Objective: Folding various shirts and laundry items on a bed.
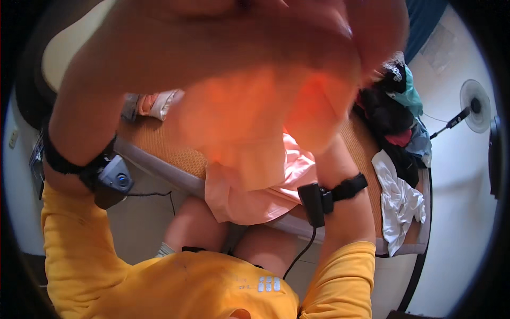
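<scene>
My left hand [223, 48] is very close to the camera and stretches across the top of the view. It is smeared by motion, and its fingers cannot be made out. My right hand [321, 114] is raised beside it, also blurred, with an orange-red glow over both. Below them a pale pink garment [255, 204] drapes over the front edge of the bed towards my lap. Its upper part runs up behind the blur, so I cannot tell whether either hand grips it. Each forearm wears a black strap with a small device and a cable.
A woven mat [361, 154] covers the bed. Folded clothes [155, 105] lie at the far left. On the right are a heap of dark and teal clothes [390, 109] and a crumpled white garment [397, 204]. A fan [474, 106] stands by the right wall.
</scene>
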A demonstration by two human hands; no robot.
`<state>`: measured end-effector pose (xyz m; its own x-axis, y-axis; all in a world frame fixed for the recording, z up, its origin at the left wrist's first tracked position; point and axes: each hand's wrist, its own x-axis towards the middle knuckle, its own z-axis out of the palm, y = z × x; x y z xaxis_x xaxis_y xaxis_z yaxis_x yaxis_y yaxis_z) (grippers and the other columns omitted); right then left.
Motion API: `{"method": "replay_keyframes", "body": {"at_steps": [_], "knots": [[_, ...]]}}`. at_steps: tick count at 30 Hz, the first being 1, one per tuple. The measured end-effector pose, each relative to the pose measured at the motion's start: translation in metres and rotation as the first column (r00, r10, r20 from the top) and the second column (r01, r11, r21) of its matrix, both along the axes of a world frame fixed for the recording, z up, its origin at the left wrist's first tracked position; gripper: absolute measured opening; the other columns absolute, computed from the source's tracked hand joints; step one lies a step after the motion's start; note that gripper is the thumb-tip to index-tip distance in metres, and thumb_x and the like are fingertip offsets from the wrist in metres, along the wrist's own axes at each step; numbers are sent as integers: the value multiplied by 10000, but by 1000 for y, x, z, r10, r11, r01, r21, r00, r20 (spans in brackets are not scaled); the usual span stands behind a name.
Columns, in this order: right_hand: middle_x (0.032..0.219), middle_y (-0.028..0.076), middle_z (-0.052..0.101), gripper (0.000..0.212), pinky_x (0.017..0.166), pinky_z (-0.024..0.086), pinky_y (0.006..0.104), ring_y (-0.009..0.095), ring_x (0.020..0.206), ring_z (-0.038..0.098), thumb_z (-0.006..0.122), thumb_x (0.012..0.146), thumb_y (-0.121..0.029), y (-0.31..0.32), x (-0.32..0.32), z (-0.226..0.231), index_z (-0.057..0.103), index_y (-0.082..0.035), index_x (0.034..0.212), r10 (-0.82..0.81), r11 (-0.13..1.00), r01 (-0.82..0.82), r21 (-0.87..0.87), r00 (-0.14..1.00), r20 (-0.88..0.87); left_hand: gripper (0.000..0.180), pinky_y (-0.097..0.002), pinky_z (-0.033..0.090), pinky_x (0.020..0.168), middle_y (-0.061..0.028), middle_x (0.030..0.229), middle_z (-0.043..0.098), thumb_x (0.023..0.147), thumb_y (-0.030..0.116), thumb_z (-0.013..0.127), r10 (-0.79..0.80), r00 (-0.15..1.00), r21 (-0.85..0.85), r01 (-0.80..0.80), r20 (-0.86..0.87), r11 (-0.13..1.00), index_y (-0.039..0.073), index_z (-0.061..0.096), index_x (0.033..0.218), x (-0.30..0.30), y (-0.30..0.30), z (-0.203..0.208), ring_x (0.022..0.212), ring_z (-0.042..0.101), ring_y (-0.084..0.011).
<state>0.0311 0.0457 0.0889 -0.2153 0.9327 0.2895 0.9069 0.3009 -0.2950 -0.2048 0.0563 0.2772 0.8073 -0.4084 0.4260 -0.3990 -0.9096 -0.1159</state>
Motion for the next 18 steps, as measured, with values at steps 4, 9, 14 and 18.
{"method": "replay_keyframes", "body": {"at_steps": [4,9,14,18], "knots": [[1297,95,452,411,1047,228,468,308,1302,261,645,688,-157,-55,-10,10,612,-145,1097,95,926,-216,-309,927,-362,172,-272,453,716,-66,890,586,839,84,576,122,977,33,-129,173,991,-11,546,979,-39,2,12,800,557,-144],[1000,158,601,329,839,447,338,243,939,578,562,648,-36,-135,24,31,602,65,958,70,826,-560,60,-4,-998,187,-269,453,720,-66,895,587,843,91,572,270,839,-104,-251,473,962,-16,546,994,-76,4,15,803,557,-142],[1138,143,531,610,910,405,336,233,1032,528,643,744,-295,-169,-40,19,429,40,1208,-216,795,-605,41,-346,-913,202,-266,453,724,-66,901,588,847,99,568,396,627,-263,-298,671,918,-21,545,1008,-110,1,19,805,557,-139],[1302,140,438,876,997,357,361,209,1179,443,509,735,-664,-224,-85,-72,359,-20,1310,-498,762,-536,-363,-127,-858,214,-264,454,727,-66,905,588,850,105,565,422,536,-325,-271,731,906,-25,544,1019,-126,-12,27,807,556,-136]]}}
